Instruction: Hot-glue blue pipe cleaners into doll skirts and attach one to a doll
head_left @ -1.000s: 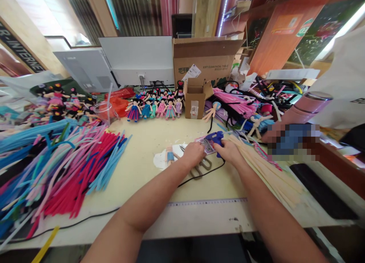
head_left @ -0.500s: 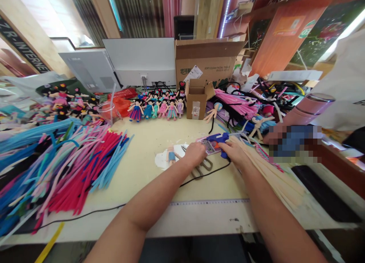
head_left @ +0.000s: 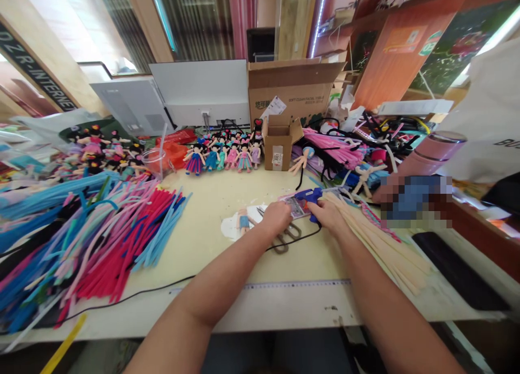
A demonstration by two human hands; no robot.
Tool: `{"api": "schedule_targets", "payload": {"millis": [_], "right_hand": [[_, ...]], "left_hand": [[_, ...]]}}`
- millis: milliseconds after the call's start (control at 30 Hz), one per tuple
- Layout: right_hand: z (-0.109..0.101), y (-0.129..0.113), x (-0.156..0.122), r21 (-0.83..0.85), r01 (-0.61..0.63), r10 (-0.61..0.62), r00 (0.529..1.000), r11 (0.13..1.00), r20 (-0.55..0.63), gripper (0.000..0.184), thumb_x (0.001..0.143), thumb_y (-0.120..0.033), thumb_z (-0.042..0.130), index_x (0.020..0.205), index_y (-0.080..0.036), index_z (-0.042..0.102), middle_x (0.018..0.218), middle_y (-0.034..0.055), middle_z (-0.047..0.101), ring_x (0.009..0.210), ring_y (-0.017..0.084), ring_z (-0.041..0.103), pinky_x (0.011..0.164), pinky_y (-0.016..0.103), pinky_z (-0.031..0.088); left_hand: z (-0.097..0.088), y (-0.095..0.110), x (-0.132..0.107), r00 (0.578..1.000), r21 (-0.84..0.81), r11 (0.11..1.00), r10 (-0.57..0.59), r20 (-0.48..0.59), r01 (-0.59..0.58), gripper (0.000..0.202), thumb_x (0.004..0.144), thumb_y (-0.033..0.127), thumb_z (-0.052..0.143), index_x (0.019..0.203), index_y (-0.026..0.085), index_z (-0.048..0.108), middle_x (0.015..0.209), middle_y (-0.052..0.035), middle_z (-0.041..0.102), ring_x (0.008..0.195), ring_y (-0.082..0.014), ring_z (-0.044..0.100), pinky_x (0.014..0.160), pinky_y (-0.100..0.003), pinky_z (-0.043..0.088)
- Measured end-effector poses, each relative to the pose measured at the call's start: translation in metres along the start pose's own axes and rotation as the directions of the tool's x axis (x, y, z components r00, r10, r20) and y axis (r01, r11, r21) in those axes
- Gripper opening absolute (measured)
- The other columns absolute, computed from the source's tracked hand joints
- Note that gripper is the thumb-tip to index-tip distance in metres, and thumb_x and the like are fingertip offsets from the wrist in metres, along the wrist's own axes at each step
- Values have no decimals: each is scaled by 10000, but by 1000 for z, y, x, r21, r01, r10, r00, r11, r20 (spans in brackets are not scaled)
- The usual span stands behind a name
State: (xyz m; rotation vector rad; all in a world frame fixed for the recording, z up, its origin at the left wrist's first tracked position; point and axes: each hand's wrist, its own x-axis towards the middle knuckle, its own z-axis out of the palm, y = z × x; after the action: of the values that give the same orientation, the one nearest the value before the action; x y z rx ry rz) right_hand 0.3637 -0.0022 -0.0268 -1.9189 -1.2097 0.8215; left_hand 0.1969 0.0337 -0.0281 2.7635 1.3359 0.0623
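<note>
A blue hot glue gun [head_left: 312,194] lies on its side near the middle of the table. My right hand [head_left: 328,214] is closed around its handle, by the orange trigger. Just left of it, my left hand [head_left: 277,217] is closed with the fingertips turned away; what they hold, if anything, is hidden. Under and beside that hand is a pair of scissors [head_left: 293,231], handles towards me. A small unfinished doll [head_left: 244,222] with blue clothing rests on a white patch left of the scissors. Behind my left hand a card-like flat piece [head_left: 298,207] partly shows.
Coloured pipe cleaners [head_left: 109,244] cover the left side; beige ones [head_left: 382,244] lie right of my right hand. Finished dolls [head_left: 244,160] stand at the back beside a small open carton [head_left: 278,146]. A pink flask [head_left: 430,157] leans at right. A black cord [head_left: 162,286] crosses the front.
The glue gun and my right hand have shifted slightly left, and its cord has moved with them. My left hand stays nearly in place. The whole view has shifted a little.
</note>
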Motion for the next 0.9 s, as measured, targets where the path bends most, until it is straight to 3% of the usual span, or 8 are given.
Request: {"api": "schedule_targets", "payload": {"millis": [233,900], "right_hand": [[-2,-1,1,-13,8,-7,999,1000,40,302,686,-454,610,629,-157,626,538,31,592,536,157,557,455,234,366],[4,10,-3,192,16,-15,1000,981,-6,362,689,-510,570,679,-153,621,539,-11,525,491,117,465,447,230,333]], "left_hand": [[2,0,0,1000,13,1000,-11,5,11,247,862,261,510,968,142,698,1008,-136,713,968,-219,669,875,-288,499],[-2,1,0,999,-10,1000,-23,27,23,250,858,253,518,974,128,700,1006,-164,705,984,-251,668,877,-326,499]]}}
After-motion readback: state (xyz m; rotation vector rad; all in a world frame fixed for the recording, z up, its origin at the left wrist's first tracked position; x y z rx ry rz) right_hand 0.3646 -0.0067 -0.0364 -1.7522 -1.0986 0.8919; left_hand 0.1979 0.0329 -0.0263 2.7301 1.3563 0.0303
